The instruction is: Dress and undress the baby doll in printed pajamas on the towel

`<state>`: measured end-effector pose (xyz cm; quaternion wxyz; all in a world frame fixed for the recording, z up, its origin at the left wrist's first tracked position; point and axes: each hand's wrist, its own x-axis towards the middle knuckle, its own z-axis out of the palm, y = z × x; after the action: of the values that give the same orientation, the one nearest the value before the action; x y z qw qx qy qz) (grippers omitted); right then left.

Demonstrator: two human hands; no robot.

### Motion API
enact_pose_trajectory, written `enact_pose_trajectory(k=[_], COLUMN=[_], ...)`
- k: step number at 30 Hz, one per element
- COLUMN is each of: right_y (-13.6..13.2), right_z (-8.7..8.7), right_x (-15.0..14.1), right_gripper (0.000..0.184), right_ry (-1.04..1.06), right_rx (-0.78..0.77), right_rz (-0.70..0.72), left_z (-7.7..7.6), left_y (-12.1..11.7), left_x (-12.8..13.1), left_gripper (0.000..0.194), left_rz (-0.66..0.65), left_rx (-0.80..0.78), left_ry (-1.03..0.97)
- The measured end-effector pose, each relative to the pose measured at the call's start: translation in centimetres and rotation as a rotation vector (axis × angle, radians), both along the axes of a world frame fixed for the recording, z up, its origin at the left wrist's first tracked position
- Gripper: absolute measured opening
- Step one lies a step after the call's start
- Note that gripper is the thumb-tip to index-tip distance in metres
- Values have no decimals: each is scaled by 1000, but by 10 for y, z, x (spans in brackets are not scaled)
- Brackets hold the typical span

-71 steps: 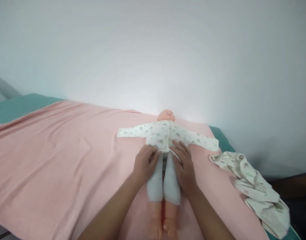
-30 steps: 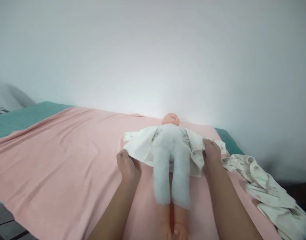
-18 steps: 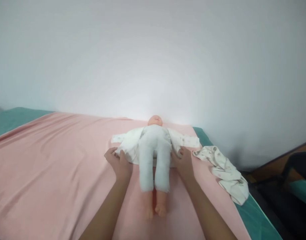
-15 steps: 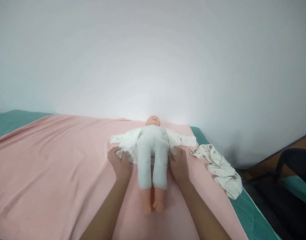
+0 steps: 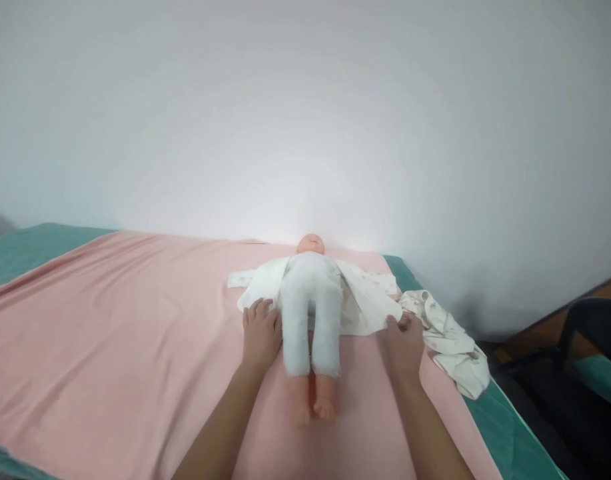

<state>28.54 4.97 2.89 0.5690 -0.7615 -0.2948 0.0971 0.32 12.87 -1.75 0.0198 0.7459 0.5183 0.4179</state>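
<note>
A baby doll (image 5: pixel 312 287) with a white cloth body lies on its back, feet toward me, head at the wall. Beneath it a white baby shirt (image 5: pixel 368 303) is spread, its front parted and sleeves stretched out to both sides. My right hand (image 5: pixel 406 340) pinches the lower corner of the right front panel, which is pulled out flat. My left hand (image 5: pixel 262 333) lies on the left panel close to the doll's hip, fingers extended over the cloth. Whether the doll's arms are inside the sleeves is hidden.
A crumpled white printed garment (image 5: pixel 448 343) lies at the right edge of the pink sheet (image 5: pixel 110 347). Green bedding (image 5: pixel 505 427) shows under the sheet. A pale wall (image 5: pixel 305 120) stands behind, and a dark chair (image 5: pixel 585 347) is at the right.
My right hand has moved outward to the right, drawing the shirt's right panel open. My left hand has shifted in toward the doll's hip and now lies on the cloth.
</note>
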Motion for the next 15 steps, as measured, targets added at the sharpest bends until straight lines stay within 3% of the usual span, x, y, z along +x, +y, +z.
enact_pose_trajectory(k=[3, 6, 10, 12, 15], right_y=[-4, 1, 12, 13, 12], right_z=[3, 8, 17, 21, 32], right_x=[8, 28, 72, 92, 109], right_gripper=[34, 32, 29, 22, 11], right_ry=[-58, -394, -923, -988, -905], right_rx=[48, 7, -380, -542, -561], right_rz=[-3, 117, 273, 318, 402], left_z=[0, 1, 2, 2, 2], left_y=[0, 0, 1, 1, 0], left_x=[1, 1, 1, -1, -3], left_gripper=[17, 18, 18, 16, 18], left_rz=[28, 47, 49, 43, 25], left_rx=[-7, -10, 10, 30, 44], left_ry=[36, 22, -24, -50, -93])
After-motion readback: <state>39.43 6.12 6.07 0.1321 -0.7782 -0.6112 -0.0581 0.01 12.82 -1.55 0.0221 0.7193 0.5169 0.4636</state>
